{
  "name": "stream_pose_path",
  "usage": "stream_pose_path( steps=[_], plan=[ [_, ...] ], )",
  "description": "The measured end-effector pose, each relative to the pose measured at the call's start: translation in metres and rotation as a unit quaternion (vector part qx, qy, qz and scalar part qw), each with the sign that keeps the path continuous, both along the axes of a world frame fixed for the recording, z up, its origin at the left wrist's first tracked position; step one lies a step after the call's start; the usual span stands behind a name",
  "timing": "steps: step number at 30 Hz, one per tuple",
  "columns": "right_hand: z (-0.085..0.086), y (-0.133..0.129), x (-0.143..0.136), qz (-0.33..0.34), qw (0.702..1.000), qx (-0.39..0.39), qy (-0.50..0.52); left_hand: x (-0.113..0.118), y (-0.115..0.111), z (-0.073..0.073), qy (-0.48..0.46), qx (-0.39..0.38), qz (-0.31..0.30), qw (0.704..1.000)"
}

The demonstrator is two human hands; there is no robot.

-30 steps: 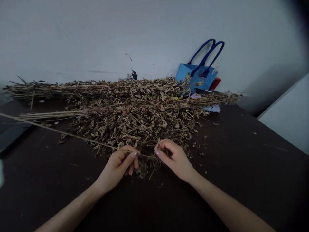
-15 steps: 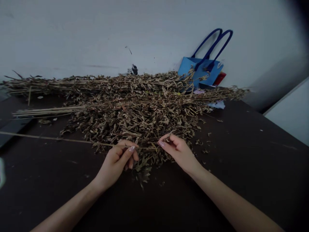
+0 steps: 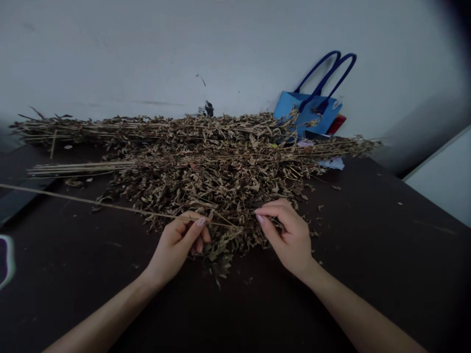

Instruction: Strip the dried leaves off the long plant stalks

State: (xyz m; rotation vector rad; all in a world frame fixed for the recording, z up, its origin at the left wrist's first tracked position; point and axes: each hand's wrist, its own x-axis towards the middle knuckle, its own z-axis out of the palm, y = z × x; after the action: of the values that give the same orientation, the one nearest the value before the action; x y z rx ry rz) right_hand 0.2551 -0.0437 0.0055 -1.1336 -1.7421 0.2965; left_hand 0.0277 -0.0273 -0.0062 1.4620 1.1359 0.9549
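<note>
My left hand (image 3: 182, 240) pinches a long, thin dried stem (image 3: 91, 202) between thumb and forefinger. The stem runs out to the left edge of the view, and its other end points right over the leaves. My right hand (image 3: 289, 233) is closed in a pinch at the right side of the heap; whatever its fingertips hold is too small to make out. Under and behind both hands lies a heap of dried, curled brown leaves (image 3: 191, 184). A few greener leaves (image 3: 221, 252) hang at its near edge, between the hands.
Bundles of dried leafy stalks (image 3: 84, 168) lie behind the heap along the wall. A blue bag (image 3: 289, 104) with dark blue handles stands at the back right. A flat dark object (image 3: 22, 201) lies at the left on the dark table (image 3: 386, 245).
My right hand has moved right, away from my left hand and the stem's end. My left hand still pinches the stem, whose far left part is now higher in view.
</note>
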Motion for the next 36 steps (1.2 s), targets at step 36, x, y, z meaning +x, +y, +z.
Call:
stream_pose_path(
  steps=[36],
  plan=[
    [-0.020,0.000,-0.013,0.093,0.981,-0.039,-0.167,0.001,-0.006,-0.004,0.015,0.016,-0.035,0.999]
  ],
)
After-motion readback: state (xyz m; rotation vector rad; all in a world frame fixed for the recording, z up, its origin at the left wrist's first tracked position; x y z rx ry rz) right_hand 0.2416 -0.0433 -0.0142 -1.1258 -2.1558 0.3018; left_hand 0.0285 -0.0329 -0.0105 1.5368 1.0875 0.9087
